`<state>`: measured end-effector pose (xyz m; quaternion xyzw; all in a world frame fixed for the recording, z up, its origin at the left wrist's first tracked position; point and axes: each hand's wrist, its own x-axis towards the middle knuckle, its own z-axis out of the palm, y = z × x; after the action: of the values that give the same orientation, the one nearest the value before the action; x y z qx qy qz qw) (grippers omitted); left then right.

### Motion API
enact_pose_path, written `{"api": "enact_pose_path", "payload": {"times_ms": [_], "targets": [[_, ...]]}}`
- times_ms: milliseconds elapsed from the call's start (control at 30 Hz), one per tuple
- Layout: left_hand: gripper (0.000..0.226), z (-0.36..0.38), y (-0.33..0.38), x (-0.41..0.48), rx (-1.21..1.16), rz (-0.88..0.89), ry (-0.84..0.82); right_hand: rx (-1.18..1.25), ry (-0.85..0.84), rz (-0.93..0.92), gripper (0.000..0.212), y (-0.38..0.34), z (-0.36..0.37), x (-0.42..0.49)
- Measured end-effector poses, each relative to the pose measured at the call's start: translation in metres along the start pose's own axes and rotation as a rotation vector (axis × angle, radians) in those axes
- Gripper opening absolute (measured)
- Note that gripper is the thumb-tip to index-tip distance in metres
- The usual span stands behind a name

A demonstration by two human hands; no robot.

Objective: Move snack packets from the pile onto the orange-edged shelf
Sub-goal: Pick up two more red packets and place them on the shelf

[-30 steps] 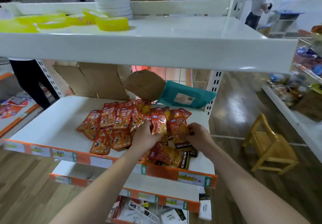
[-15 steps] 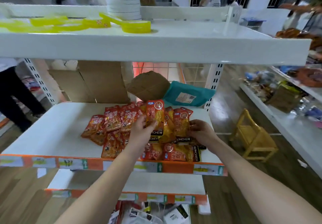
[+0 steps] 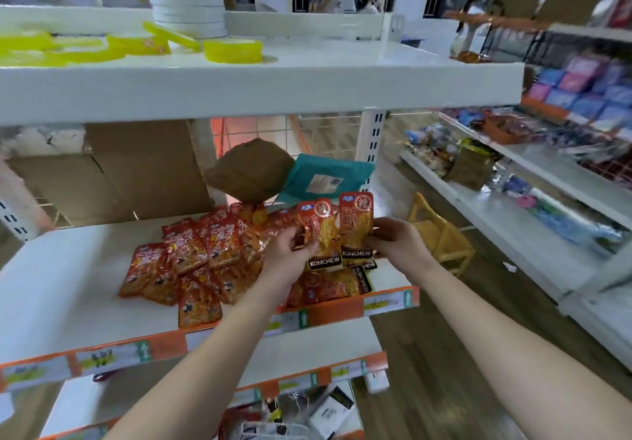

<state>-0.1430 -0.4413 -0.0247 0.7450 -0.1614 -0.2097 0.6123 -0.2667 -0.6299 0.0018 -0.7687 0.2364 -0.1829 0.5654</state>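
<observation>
The orange-edged shelf [image 3: 85, 278] spans the frame's lower left, with the pile of red snack packets [image 3: 191, 261] at centre. Above the pile's right end, the left hand [image 3: 287, 251] pinches one upright Konchew packet [image 3: 319, 234] and the right hand [image 3: 400, 244] pinches another Konchew packet [image 3: 355, 224] beside it.

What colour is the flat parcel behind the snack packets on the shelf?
The parcel is teal, with a pale label; head view.

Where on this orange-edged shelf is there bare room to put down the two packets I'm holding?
The bare white left part of the orange-edged shelf, bordered by the pile of snack packets, the cardboard box behind and the orange front strip. The right half is crowded: the pile, with a brown bag and teal parcel behind it.
</observation>
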Motion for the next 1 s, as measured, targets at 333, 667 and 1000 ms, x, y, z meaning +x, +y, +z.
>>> {"api": "enact_pose_path", "payload": {"times_ms": [333,667,1000], "targets": [[0.028,0.114,0.037,-0.009,0.038,0.117,-0.299,0.077,0.248,0.113,0.027,0.035,-0.107,-0.063],[0.025,0.294,0.059,-0.071,0.016,0.168,-0.655,0.104,0.535,0.197,0.019,0.102,-0.262,-0.165],[0.025,0.462,0.048,-0.139,0.060,0.143,-0.839,0.083,0.692,0.276,0.025,0.164,-0.393,-0.264]]}}
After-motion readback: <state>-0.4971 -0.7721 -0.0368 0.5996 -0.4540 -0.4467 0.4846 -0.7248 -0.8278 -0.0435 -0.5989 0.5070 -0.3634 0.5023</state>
